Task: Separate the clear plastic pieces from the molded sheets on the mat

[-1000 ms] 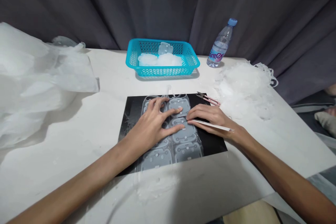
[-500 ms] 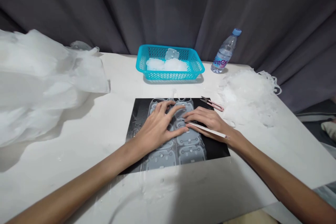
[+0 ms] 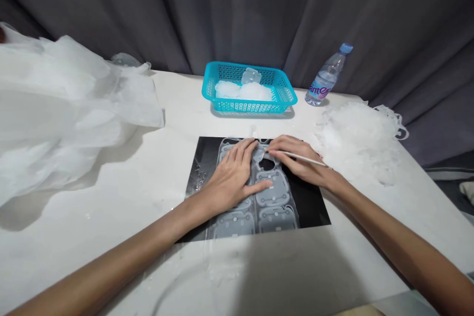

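A translucent sheet of moulded silicone-like pieces (image 3: 273, 191), joined in two columns, lies over a black board (image 3: 313, 210). My left hand (image 3: 237, 168) rests flat on the left column, fingers stretched and thumb out to the right, pressing the sheet and holding nothing. A thin white pen-like tool (image 3: 305, 159) is pinched in my right hand (image 3: 296, 158); its tip is at the top right piece. That piece is lifted and folded at its lower edge, and a dark opening (image 3: 266, 164) shows the board beneath. My right fingers partly hide the piece.
Behind the board stands a turquoise basket (image 3: 252, 107) with several translucent pieces inside. A water bottle (image 3: 324, 79) is to its right. Translucent scraps (image 3: 355, 131) are heaped at the right, and a large pile of whitish sheets (image 3: 74, 103) fills the left. A grey curtain (image 3: 237, 10) hangs behind.
My right hand has moved up the sheet with the tool, and the top right piece has peeled up, exposing black board. The pink-handled snips are now mostly hidden behind that hand.
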The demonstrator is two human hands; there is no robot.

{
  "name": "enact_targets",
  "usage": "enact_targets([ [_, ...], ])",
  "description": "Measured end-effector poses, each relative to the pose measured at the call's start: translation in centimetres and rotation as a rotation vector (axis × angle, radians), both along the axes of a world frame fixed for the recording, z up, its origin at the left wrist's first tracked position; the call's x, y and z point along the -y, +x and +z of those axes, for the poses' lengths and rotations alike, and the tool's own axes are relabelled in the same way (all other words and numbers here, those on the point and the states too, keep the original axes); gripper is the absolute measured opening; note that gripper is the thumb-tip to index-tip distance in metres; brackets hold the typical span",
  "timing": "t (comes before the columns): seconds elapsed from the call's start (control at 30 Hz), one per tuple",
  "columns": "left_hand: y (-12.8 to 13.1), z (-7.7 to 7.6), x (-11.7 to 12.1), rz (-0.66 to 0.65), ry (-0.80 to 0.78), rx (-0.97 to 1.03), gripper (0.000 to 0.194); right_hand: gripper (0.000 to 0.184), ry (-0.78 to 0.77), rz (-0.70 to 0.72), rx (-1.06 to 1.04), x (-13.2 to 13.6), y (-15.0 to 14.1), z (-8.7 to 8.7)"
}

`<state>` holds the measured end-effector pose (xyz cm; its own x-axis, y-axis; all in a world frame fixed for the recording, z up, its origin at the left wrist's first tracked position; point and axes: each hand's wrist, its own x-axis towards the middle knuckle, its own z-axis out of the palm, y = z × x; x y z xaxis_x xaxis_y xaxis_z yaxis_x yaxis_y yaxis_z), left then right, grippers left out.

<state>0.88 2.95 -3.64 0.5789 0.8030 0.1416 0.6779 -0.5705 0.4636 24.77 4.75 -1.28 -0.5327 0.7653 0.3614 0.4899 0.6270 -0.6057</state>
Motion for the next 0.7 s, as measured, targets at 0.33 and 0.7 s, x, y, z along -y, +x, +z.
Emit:
enact_targets([
  [0.33,-0.2,-0.1,0.0,0.004,-0.010,0.020,0.106,0.028,-0.140,-0.371,-0.322,-2.2,0.0,-0.7],
  [0.7,0.6,4.3,-0.5,0.317,-0.962,0.630,0.072,0.017,-0.177,-0.047,-0.302,2.9,-2.6,1.9],
])
